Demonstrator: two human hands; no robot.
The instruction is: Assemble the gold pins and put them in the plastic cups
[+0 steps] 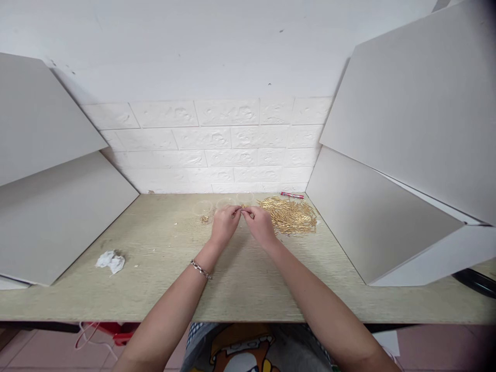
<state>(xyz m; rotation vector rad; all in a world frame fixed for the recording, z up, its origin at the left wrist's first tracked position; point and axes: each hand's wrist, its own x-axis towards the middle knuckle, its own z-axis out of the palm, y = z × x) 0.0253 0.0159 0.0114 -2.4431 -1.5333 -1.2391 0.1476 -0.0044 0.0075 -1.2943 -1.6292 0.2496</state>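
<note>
My left hand (225, 225) and my right hand (261, 226) meet over the back of the table, both closed in a pinch with fingertips almost touching. Small gold-coloured metal pins (244, 206) show at the fingertips; exactly how many each hand holds is too small to tell. Some gold also shows below the curled fingers of my right hand. Just right of that hand spreads a big pile of thin gold pins (292, 216). Left of my left hand lies a small cluster of gold pieces (204, 219), in front of a clear round dish (202, 208).
Two more clear round dishes, one (226, 202) partly behind my left hand and another (245, 197), stand near the brick-patterned wall (232, 137). A red pen-like tube (292, 195) lies behind the pile. Crumpled white tissue (111, 261) is at left. Grey panels (387, 206) flank both sides.
</note>
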